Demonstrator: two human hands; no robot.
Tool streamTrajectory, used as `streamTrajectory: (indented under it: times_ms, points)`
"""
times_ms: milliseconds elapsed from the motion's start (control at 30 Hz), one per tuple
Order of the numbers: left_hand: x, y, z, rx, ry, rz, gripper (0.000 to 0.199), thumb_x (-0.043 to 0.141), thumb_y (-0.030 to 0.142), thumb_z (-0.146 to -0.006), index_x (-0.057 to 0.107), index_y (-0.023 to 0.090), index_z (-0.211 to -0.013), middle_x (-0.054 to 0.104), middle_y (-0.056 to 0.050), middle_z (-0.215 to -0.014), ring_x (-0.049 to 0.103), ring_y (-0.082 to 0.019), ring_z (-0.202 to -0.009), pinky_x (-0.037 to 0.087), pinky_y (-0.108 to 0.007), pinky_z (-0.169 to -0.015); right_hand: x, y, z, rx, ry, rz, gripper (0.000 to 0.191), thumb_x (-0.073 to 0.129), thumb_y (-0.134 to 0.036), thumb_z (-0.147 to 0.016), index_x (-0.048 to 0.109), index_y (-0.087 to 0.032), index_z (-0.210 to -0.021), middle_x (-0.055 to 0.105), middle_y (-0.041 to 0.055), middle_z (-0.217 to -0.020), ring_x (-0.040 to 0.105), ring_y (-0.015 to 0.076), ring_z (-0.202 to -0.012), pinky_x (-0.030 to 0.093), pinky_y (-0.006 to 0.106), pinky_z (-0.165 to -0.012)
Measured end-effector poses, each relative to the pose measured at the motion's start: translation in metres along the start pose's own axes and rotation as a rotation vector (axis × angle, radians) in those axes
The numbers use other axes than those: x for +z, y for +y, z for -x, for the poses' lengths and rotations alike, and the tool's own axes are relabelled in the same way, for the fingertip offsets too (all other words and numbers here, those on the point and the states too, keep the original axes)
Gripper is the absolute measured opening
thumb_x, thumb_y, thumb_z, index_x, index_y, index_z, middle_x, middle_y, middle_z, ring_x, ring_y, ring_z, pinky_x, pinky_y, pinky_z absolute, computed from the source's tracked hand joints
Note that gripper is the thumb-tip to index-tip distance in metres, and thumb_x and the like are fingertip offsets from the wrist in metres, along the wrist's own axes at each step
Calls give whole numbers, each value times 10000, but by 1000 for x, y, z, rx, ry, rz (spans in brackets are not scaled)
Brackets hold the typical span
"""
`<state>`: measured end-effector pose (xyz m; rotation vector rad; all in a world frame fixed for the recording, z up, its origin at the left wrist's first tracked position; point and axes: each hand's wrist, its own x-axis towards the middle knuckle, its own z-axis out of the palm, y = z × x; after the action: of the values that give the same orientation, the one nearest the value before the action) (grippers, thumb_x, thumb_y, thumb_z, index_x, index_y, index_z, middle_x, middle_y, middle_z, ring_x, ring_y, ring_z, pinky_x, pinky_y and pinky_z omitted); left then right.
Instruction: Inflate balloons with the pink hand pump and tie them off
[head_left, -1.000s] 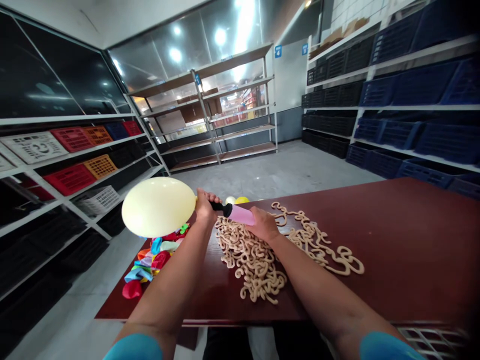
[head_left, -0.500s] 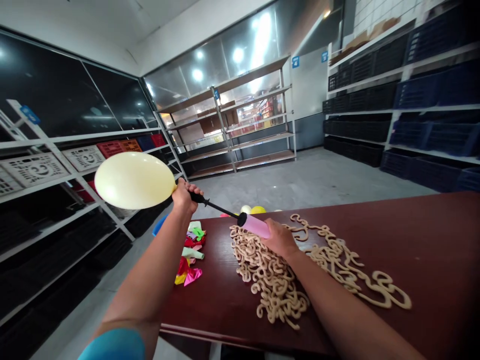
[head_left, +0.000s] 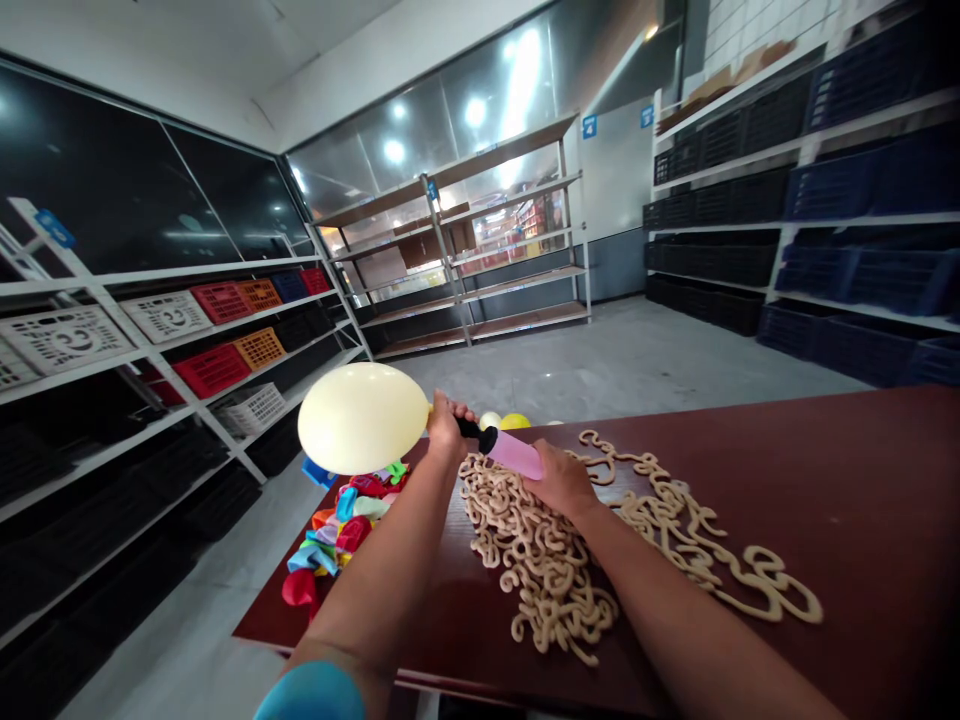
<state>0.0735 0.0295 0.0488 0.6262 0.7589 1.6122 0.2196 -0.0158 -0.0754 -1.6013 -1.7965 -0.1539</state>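
Observation:
My left hand (head_left: 448, 428) is closed round the black handle end of a hand pump and the neck of an inflated pale yellow balloon (head_left: 364, 418), which points out to the left. The pump's pink barrel (head_left: 516, 455) is gripped by my right hand (head_left: 561, 478). Its black rod does not show between handle and barrel. Below my right hand lies a tangled heap of beige twisted strands (head_left: 555, 570), with looser loops (head_left: 697, 540) to the right. Deflated balloons (head_left: 352, 510) in many colours lie beside my left forearm.
The dark red table (head_left: 847, 500) spans the front. Beyond its far edge show a yellow balloon (head_left: 515, 421) and a white one (head_left: 490, 420). Shelves with crates (head_left: 217, 302) stand at the left, metal racks (head_left: 525, 322) at the back, dark crates (head_left: 885, 275) at the right.
My left hand has moved right, toward my right hand, bringing the balloon along. The pump rod has slid into the barrel. More deflated balloons now show at the left.

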Motion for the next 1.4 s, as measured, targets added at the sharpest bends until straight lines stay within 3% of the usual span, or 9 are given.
streamTrajectory:
  times_ms: [167,400,500,633,933,1067,1200,1400]
  points:
    - [-3,25,-4,47,-20,-33,417,487,472,-781,251,197,-575,281,64,-449,353,-85,-360,359,-246,-425,-4,-3,-1,-27,-2,-31,277,566,-291,-653,488,-203,-904,602,36,-797,548,175,-695,284,262,-580]
    - [-7,108,-18,158,-29,-131,375,433,389,-819,234,197,-565,292,57,-450,368,-94,-368,391,-263,-438,-2,-2,-2,-19,32,-59,269,560,-278,-641,498,-206,-893,602,35,-786,546,176,-692,295,263,-573]
    - [-9,129,-20,168,-27,-158,353,441,347,-812,234,196,-570,294,58,-456,369,-92,-369,391,-260,-438,-1,-2,-1,-20,43,-66,261,558,-278,-645,503,-206,-889,604,36,-784,546,176,-696,307,264,-574]
    - [-12,121,-19,181,-24,-130,350,424,355,-819,235,194,-572,285,60,-457,354,-85,-360,374,-250,-429,-1,-2,0,-23,6,-79,240,553,-284,-656,507,-200,-876,599,39,-781,550,173,-704,326,264,-584]
    - [-5,27,0,55,-4,-69,399,458,441,-801,241,198,-570,287,60,-449,368,-94,-369,362,-254,-439,-4,-4,1,-3,-47,-33,264,575,-290,-659,494,-201,-895,604,42,-821,546,170,-723,325,262,-597]
    - [-1,5,5,21,-13,-19,419,464,450,-793,226,194,-562,282,60,-449,361,-85,-372,349,-244,-441,-5,-3,0,-2,-39,-24,249,576,-290,-658,489,-198,-871,597,40,-806,541,169,-717,309,258,-586]
    - [-5,18,1,51,-36,-38,415,470,456,-790,241,194,-565,290,61,-453,374,-88,-373,369,-254,-450,-6,-4,-1,-27,-2,-32,225,548,-269,-675,491,-196,-880,594,38,-807,536,167,-726,307,257,-594]
    - [-6,84,-12,129,-19,-102,411,456,435,-800,219,199,-560,289,57,-442,368,-94,-360,382,-261,-434,-5,-4,-2,-18,15,-33,239,564,-279,-653,497,-194,-867,591,34,-785,535,166,-709,303,258,-591]
